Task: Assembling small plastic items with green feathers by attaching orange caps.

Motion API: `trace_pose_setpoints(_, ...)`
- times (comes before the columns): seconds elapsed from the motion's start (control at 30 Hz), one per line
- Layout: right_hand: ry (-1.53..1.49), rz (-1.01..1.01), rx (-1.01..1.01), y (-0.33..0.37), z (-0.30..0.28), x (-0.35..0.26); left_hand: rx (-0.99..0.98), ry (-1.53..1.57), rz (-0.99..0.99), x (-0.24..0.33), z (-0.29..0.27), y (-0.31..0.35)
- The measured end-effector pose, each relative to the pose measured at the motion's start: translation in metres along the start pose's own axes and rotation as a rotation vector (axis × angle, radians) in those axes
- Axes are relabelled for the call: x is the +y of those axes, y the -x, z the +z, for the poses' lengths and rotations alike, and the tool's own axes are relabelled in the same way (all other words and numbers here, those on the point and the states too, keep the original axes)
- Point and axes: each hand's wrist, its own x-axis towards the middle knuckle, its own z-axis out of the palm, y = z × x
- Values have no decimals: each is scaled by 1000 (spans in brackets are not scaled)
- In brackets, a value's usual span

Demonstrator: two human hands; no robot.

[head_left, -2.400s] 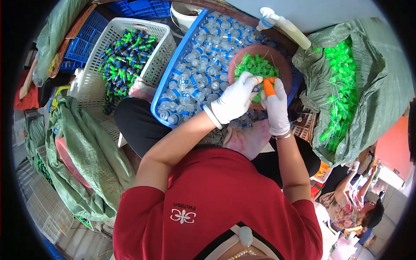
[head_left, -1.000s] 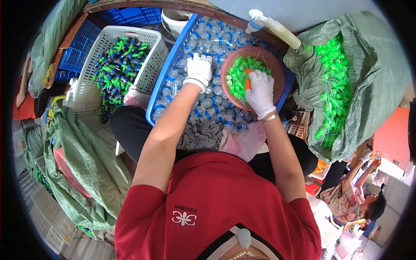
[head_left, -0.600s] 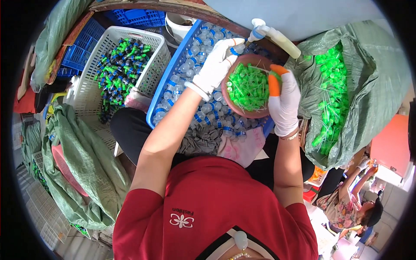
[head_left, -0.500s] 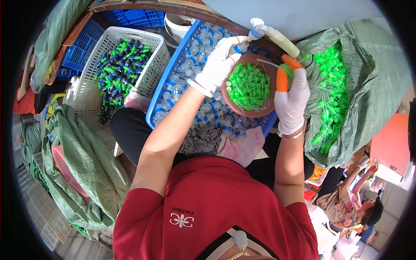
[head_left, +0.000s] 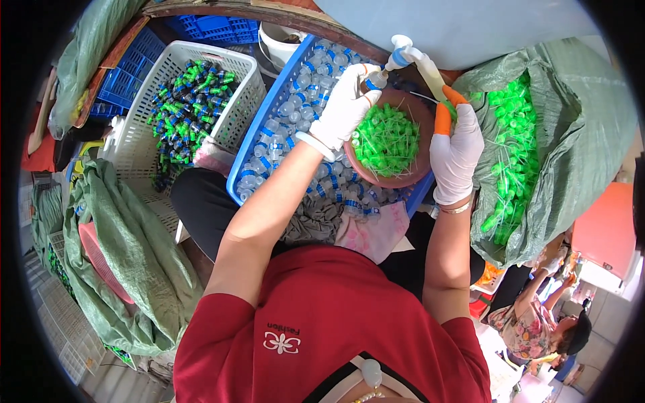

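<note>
My left hand (head_left: 344,104), in a white glove, pinches a small clear bottle with a blue band (head_left: 376,81) between thumb and forefinger. The bottle's upper end is at the tip of a white nozzle with a blue band (head_left: 401,56); I cannot tell whether they touch. My right hand (head_left: 457,148) wears a white glove with orange finger covers. Its thumb and forefinger close on a green cap with a thin clear stem (head_left: 451,110), mostly hidden by the fingers. Between the hands, a reddish-brown bowl (head_left: 424,124) holds many green caps with stems (head_left: 386,138).
Under the bowl stands a blue crate (head_left: 236,173) full of small clear bottles. A white basket (head_left: 250,87) of green-and-dark pieces is to its left. Right of my hand, a green woven sack (head_left: 584,134) holds more green caps. Another person (head_left: 531,329) works at the lower right.
My left hand and the bottle have come down slightly, below the nozzle tip. The right thumb and forefinger have drawn closer around the green cap, and its stem has shifted.
</note>
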Motion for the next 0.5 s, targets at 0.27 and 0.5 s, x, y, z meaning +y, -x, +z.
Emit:
trace_pose_setpoints(0.27,0,0,11,2,2,6,8,-6,38,1,1,0)
trace_pose_setpoints(0.5,0,31,-9,2,1,3,-5,-77,29,0,-1,-2)
